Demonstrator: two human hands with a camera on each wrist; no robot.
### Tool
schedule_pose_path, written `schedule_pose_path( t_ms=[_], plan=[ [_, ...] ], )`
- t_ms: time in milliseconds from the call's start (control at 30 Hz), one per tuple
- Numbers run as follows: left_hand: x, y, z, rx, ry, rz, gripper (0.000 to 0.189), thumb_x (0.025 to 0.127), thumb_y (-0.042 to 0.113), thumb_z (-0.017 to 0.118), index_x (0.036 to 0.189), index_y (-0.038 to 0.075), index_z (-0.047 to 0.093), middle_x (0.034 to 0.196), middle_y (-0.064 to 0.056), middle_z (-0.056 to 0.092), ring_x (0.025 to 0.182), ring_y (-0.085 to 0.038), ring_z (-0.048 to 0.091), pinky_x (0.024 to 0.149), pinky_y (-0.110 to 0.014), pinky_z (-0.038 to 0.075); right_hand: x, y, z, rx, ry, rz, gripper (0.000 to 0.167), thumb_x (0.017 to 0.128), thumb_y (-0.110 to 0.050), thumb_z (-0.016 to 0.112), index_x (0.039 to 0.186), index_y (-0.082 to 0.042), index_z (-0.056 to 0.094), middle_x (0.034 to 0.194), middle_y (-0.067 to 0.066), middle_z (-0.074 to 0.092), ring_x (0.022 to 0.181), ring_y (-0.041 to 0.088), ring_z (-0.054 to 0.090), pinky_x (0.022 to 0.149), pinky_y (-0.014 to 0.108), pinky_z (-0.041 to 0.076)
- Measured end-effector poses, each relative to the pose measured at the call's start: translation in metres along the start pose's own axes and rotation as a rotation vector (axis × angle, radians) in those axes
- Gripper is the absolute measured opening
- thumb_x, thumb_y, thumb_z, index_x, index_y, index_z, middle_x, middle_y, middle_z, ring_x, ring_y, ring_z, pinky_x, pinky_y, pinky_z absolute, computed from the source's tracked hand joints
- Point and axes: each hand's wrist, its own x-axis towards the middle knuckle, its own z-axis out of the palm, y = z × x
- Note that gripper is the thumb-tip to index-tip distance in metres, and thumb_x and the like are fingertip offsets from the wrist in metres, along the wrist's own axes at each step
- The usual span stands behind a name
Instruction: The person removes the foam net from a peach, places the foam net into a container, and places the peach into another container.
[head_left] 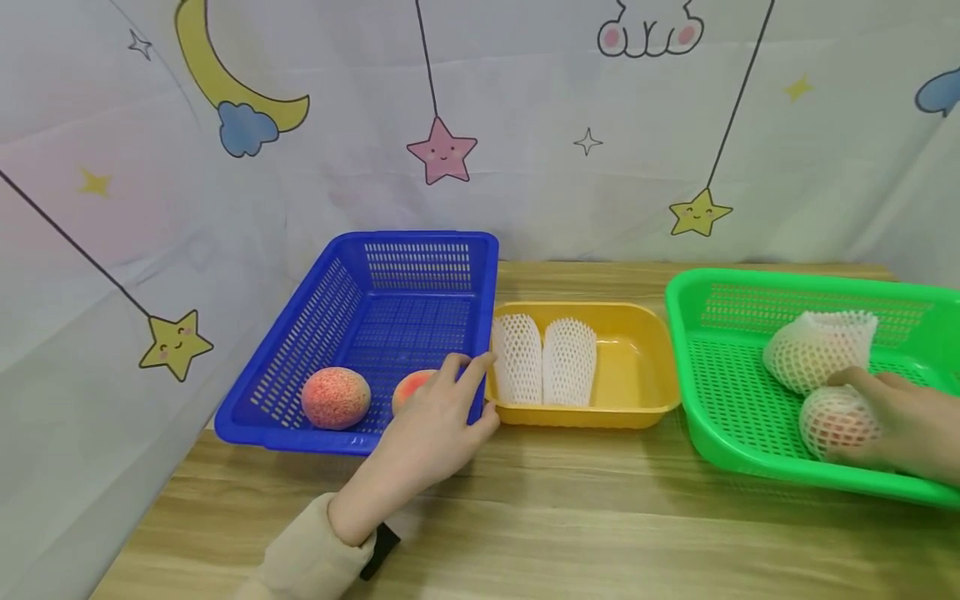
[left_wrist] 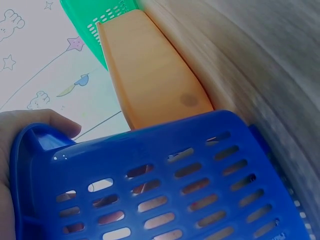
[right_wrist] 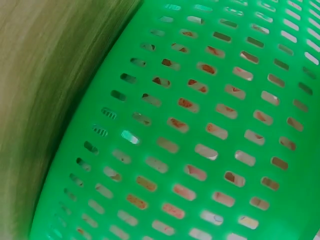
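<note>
plainly, we face a wood-grain table (head_left: 562,508) against a pale printed cloth (head_left: 525,208), with three containers in a row. toward the table's left edge stands a blue basket (head_left: 285,437); toward its right edge, a green basket (head_left: 693,400); between them, a shallow yellow tray (head_left: 637,358).

we find the left hand (head_left: 435,417) draped over the blue basket's near right corner, thumb outside the right wall and fingers bent over the rim; we judge it to be grasping the basket, though some fingertips are hidden. the right hand (head_left: 918,425) enters from the right and grasps the near netted fruit (head_left: 832,421), thumb on one side and fingers on the other, beside the green basket's near edge.

that fruit lies directly left of the right palm and well apart from the left hand, so we judge that moving it turns on the right hand. it looks roundish; we cannot tell its long axis.

in the tray's left half, two net sleeves (head_left: 570,362) lie side by side, long axes running near edge to far edge, closer to the left hand.

behind the held fruit rests the far netted fruit (head_left: 802,354), its loose net end toward the right.

smallest, two bare peaches (head_left: 335,398) sit along the blue basket's near edge, one partly hidden by the left hand.
</note>
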Motion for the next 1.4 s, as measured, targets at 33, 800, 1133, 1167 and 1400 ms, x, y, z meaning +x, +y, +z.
schedule_pose_path(
  t_ms=[33, 800, 1133, 1167, 1400],
  plan=[
    [0.000, 0.000, 0.000, 0.001, -0.001, 0.001, 0.055, 0.088, 0.029, 0.054, 0.141, 0.016, 0.047, 0.120, -0.011, 0.056, 0.093, -0.022, 0.062, 0.067, -0.037, 0.053, 0.000, 0.000, 0.000, 0.002, 0.008, -0.002, 0.084, 0.062, -0.048, 0.084, 0.120, -0.004, 0.043, 0.101, 0.039, 0.055, 0.076, 0.047, 0.061, 0.055, 0.050, 0.048],
    [-0.001, 0.000, 0.000, -0.016, 0.012, 0.007, 0.054, 0.088, 0.028, 0.054, 0.140, 0.015, 0.047, 0.117, -0.010, 0.057, 0.089, -0.021, 0.061, 0.066, -0.035, 0.052, -0.003, -0.018, -0.006, 0.047, 0.153, -0.109, 0.080, 0.061, -0.044, 0.088, 0.124, -0.011, 0.050, 0.110, 0.033, 0.062, 0.091, 0.050, 0.062, 0.059, 0.051, 0.049],
    [-0.001, -0.001, 0.000, -0.037, 0.042, 0.010, 0.051, 0.088, 0.027, 0.056, 0.137, 0.016, 0.050, 0.119, -0.010, 0.057, 0.094, -0.023, 0.062, 0.072, -0.039, 0.054, -0.005, -0.041, -0.021, 0.113, 0.248, -0.154, 0.081, 0.061, -0.038, 0.088, 0.129, -0.016, 0.051, 0.110, 0.023, 0.064, 0.082, 0.030, 0.063, 0.054, 0.028, 0.040],
    [-0.001, -0.001, 0.000, -0.038, 0.048, 0.012, 0.051, 0.088, 0.027, 0.057, 0.137, 0.016, 0.051, 0.119, -0.010, 0.057, 0.094, -0.023, 0.062, 0.072, -0.039, 0.054, -0.005, -0.044, -0.023, 0.119, 0.248, -0.153, 0.081, 0.062, -0.038, 0.088, 0.130, -0.017, 0.050, 0.112, 0.023, 0.064, 0.083, 0.029, 0.063, 0.054, 0.028, 0.040],
    [-0.001, -0.002, 0.001, -0.042, 0.101, 0.025, 0.047, 0.086, 0.026, 0.059, 0.132, 0.016, 0.056, 0.120, -0.009, 0.058, 0.087, -0.023, 0.064, 0.065, -0.039, 0.053, -0.003, -0.059, -0.035, 0.202, 0.242, -0.135, 0.081, 0.065, -0.035, 0.087, 0.134, -0.023, 0.048, 0.118, 0.019, 0.060, 0.082, 0.016, 0.060, 0.052, 0.024, 0.040]
  ],
)
